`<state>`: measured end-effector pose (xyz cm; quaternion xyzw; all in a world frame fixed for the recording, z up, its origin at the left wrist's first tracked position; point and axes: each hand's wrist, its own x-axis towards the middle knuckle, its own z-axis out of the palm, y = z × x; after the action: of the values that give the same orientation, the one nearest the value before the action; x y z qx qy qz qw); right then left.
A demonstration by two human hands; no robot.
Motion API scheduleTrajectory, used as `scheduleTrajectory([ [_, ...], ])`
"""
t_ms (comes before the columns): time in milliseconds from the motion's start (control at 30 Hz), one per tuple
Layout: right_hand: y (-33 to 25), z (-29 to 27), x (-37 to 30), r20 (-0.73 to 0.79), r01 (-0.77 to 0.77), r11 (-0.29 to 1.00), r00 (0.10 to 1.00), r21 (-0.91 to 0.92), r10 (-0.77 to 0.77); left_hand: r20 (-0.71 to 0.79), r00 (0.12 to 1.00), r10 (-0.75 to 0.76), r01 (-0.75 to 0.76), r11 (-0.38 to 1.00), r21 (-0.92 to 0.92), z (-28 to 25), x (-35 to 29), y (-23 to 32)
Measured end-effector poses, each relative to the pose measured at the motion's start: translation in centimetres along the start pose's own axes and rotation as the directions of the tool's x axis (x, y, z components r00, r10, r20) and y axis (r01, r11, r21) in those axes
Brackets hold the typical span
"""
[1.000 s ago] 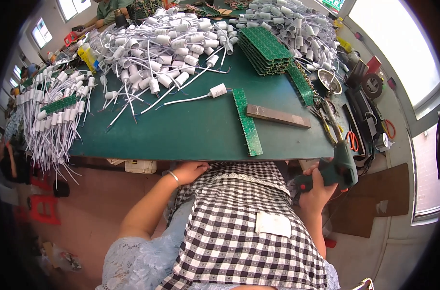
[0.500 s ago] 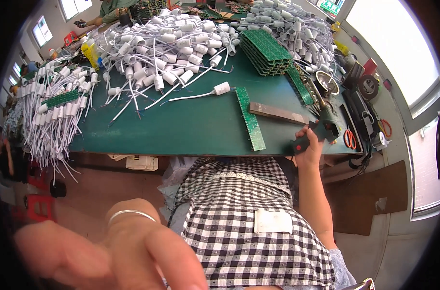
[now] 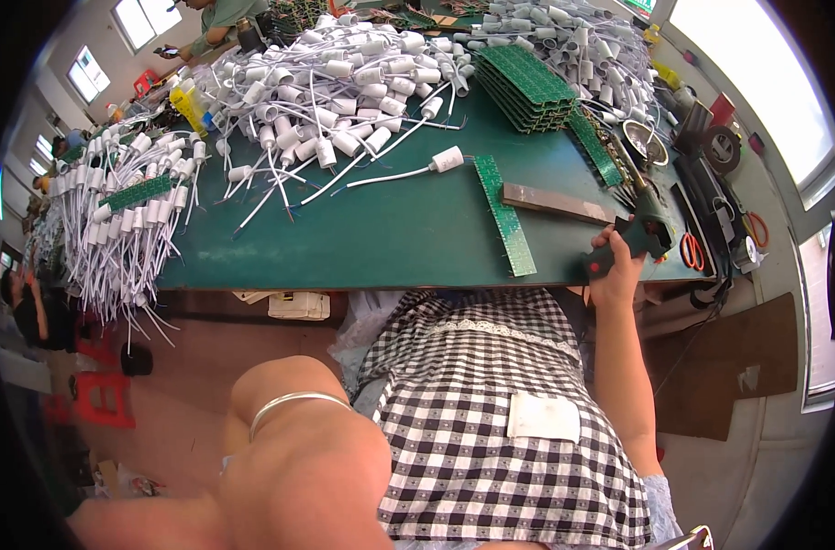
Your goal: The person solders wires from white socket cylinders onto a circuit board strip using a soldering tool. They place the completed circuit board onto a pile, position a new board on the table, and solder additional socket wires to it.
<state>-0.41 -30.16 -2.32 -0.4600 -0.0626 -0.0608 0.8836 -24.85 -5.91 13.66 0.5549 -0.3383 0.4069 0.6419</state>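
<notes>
My right hand (image 3: 616,277) is closed round the grip of a dark green soldering gun (image 3: 648,235) with a red button, at the table's front right. My left hand (image 3: 303,463), a bangle at its wrist, looms large and blurred at the lower left, close to the camera; its fingers are mostly cut off or hidden. On the table lies a green circuit board strip (image 3: 505,218). One white lamp holder (image 3: 447,159) with a cable sits at the strip's far end. A flat metal bar (image 3: 557,203) touches the strip's right side.
Heaps of white lamp holders (image 3: 344,92) cover the table's back, and another bundle (image 3: 128,234) hangs over its left edge. Stacked green boards (image 3: 527,87) stand back right. Orange-handled scissors (image 3: 691,251), a metal bowl (image 3: 645,143) and tape (image 3: 721,148) lie right. Another person (image 3: 225,18) works far left.
The view has shifted, so the table things appear further right. My left hand has turned, its fingers passing further out of sight. The right hand keeps its hold on the soldering gun.
</notes>
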Motion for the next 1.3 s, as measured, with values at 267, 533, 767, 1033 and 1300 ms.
scheduleTrajectory([
  [267, 0.2, -0.4, 0.2, 0.013, 0.018, 1.0, 1.0, 0.019, -0.019, -0.018, 0.999, 0.051, -0.049, 0.996, 0.072, -0.5, -0.1, 0.9],
  [533, 0.8, -0.4, 0.3, 0.011, 0.044, 0.999, 0.999, 0.003, -0.044, -0.064, 0.987, 0.149, -0.14, 0.982, 0.129, 0.2, 0.7, -1.5],
  [767, 0.4, -0.3, -0.3, 0.03, 0.058, 0.998, 0.998, 0.039, -0.06, -0.087, 0.969, 0.229, -0.216, 0.966, 0.141, -0.2, 1.6, -2.3],
  [1033, -0.4, -0.8, -0.7, -0.056, 0.01, 0.999, 0.998, 0.037, -0.008, -0.075, 0.967, 0.243, -0.23, 0.962, 0.149, -4.3, 8.6, -10.3],
  [1300, -0.8, 0.5, -1.4, -0.04, -0.101, 0.995, 0.994, -0.007, 0.1, -0.108, 0.783, -0.612, 0.188, 0.068, 0.98, -14.0, 6.6, -33.7],
])
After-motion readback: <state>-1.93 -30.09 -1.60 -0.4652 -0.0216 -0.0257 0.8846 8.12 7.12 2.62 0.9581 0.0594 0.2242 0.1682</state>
